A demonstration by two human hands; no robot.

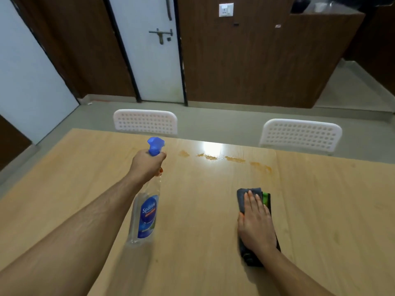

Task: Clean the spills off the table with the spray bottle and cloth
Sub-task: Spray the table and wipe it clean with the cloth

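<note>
My left hand (147,164) grips the neck of a clear spray bottle (146,214) with a blue label and blue nozzle, held above the light wooden table (85,189); the nozzle points toward the far edge. A row of orange-brown spills (226,158) runs across the table's far middle, beyond both hands. My right hand (255,223) lies flat, fingers together, on a folded cloth (251,193) that is grey, green and black and rests on the table right of centre.
Two white perforated chairs, one chair (145,121) on the left and another chair (301,134) on the right, stand at the table's far edge. Beyond them are grey floor, a white door (149,50) and brown wooden panels.
</note>
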